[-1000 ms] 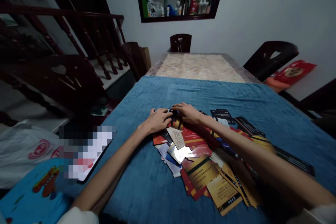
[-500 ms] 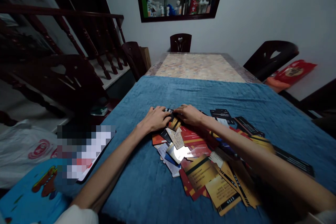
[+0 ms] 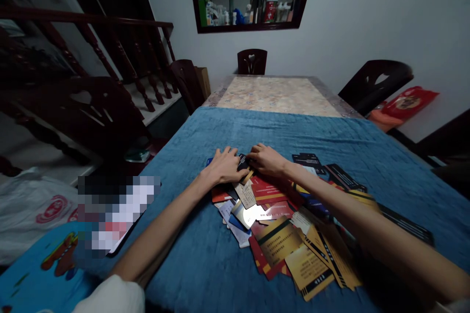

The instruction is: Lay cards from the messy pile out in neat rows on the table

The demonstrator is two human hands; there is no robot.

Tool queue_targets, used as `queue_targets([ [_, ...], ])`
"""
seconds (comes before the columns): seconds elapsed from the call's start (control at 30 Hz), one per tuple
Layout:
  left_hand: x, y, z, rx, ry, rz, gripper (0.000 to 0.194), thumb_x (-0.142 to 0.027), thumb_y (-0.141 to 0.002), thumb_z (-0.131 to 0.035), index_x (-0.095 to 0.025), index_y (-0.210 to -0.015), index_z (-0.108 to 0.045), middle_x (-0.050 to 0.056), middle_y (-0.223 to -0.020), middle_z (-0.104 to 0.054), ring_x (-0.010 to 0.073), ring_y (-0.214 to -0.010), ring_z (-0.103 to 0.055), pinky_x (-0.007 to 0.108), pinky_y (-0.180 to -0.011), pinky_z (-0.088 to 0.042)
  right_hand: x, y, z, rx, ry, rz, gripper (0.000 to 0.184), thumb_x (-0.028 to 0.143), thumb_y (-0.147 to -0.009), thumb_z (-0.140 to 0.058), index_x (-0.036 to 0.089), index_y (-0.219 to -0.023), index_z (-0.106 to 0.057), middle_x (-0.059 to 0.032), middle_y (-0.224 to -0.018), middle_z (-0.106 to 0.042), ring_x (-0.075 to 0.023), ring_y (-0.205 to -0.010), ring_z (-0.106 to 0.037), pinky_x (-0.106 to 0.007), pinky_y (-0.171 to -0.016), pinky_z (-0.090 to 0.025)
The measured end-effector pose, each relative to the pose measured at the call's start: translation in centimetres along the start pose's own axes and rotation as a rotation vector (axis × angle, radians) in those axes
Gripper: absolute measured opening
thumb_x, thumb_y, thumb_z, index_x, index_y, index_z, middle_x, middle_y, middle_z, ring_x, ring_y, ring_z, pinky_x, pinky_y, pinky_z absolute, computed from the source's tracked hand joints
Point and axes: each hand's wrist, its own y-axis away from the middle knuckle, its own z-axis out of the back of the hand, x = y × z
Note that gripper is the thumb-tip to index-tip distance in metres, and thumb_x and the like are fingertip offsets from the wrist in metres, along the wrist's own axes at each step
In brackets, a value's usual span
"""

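Plastic cards in red, gold, black and white lie in a loose, overlapping pile on the blue cloth (image 3: pixel 191 249). At the pile's far left edge, my left hand (image 3: pixel 226 165) rests palm down over cards, its fingers spread. Beside it my right hand (image 3: pixel 267 159) has its fingers bent together, their tips at a black card (image 3: pixel 242 160) between the hands; how firmly it pinches is partly hidden. Below the hands are a beige card (image 3: pixel 245 194) and a red card (image 3: pixel 270 191). Gold cards (image 3: pixel 281 240) are spread nearest me.
A phone-like object with a blurred screen (image 3: pixel 128 215) lies at the left edge of the cloth. Black cards (image 3: pixel 345 177) lie beyond my right forearm. Dark wooden chairs (image 3: pixel 252 62) surround the table, whose patterned far end (image 3: pixel 273 94) is uncovered. A red bag (image 3: pixel 409 101) is at right.
My left hand has shifted slightly right, over more of the black and gold cards and closer to my right hand. The right hand has barely moved.
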Motion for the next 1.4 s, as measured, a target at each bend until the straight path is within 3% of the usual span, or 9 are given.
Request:
queue_targets([
  [0.27, 0.4, -0.2, -1.1, -0.083, 0.023, -0.124, 0.041, -0.049, -0.091, -0.051, -0.016, -0.105, -0.072, 0.015, -0.124, -0.060, 0.0348, -0.126, -0.044, 0.057, -0.102, -0.038, -1.0, 0.1, -0.4, 0.009, -0.134, 0.058, 0.037, 0.023, -0.092, -0.054, 0.021, -0.127, -0.064, -0.0100, -0.135, -0.062, -0.0275, -0.120, -0.054, -0.040, -0.095, -0.044],
  [0.43, 0.3, 0.2, -1.2, -0.118, 0.023, -0.206, 0.034, -0.043, -0.092, -0.053, -0.017, -0.097, -0.073, 0.013, -0.109, -0.065, 0.0317, -0.119, -0.047, 0.053, -0.100, -0.037, -1.2, 0.8, -0.1, 0.000, -0.153, 0.089, 0.037, 0.023, -0.089, -0.057, 0.022, -0.124, -0.067, -0.0088, -0.132, -0.065, -0.0285, -0.117, -0.055, -0.041, -0.093, -0.044],
  [0.63, -0.1, 0.7, -0.9, -0.147, -0.009, -0.278, 0.028, -0.029, -0.095, -0.050, -0.017, -0.082, -0.071, 0.010, -0.088, -0.070, 0.0246, -0.096, -0.059, 0.041, -0.091, -0.040, -1.5, 1.1, 0.0, -0.025, -0.195, 0.127, 0.036, 0.024, -0.087, -0.058, 0.023, -0.122, -0.068, -0.0089, -0.125, -0.068, -0.0264, -0.113, -0.057, -0.039, -0.093, -0.044],
  [0.83, 0.2, 0.8, -0.8, -0.201, 0.015, -0.251, 0.031, -0.024, -0.097, -0.045, -0.015, -0.080, -0.070, 0.010, -0.087, -0.072, 0.0212, -0.090, -0.062, 0.036, -0.086, -0.041, -1.3, 0.8, -0.4, -0.090, -0.245, 0.134, 0.034, 0.019, -0.086, -0.059, 0.018, -0.117, -0.069, -0.0100, -0.115, -0.071, -0.0239, -0.107, -0.060, -0.035, -0.094, -0.043],
  [1.0, 0.9, 0.6, -0.8, -0.220, 0.189, -0.196, 0.034, -0.021, -0.095, -0.044, -0.016, -0.071, -0.068, 0.006, -0.078, -0.070, 0.0172, -0.078, -0.061, 0.030, -0.077, -0.042, -1.2, 0.5, -1.1, -0.228, -0.348, 0.074, 0.030, 0.010, -0.084, -0.052, 0.016, -0.105, -0.073, -0.0097, -0.101, -0.073, -0.0212, -0.095, -0.063, -0.031, -0.086, -0.045],
  [1.13, 1.6, 0.1, -1.1, -0.314, 0.333, -0.088, 0.036, -0.022, -0.094, -0.044, -0.017, -0.067, -0.068, 0.005, -0.074, -0.069, 0.0156, -0.071, -0.059, 0.028, -0.072, -0.042, -1.5, 0.2, -1.8, -0.340, -0.442, 0.007, 0.027, 0.012, -0.086, -0.051, 0.015, -0.101, -0.073, -0.0105, -0.097, -0.074, -0.0203, -0.088, -0.064, -0.030, -0.080, -0.046],
  [1.4, 2.4, -1.0, -1.5, -0.382, 0.426, -0.020, 0.029, -0.021, -0.092, -0.048, -0.018, -0.083, -0.076, 0.006, -0.087, -0.076, 0.0176, -0.082, -0.066, 0.028, -0.079, -0.048, -1.6, -0.2, -2.2, -0.470, -0.568, -0.068, 0.030, 0.012, -0.081, -0.052, 0.017, -0.102, -0.073, -0.0067, -0.096, -0.075, -0.0196, -0.087, -0.066, -0.030, -0.079, -0.048],
])
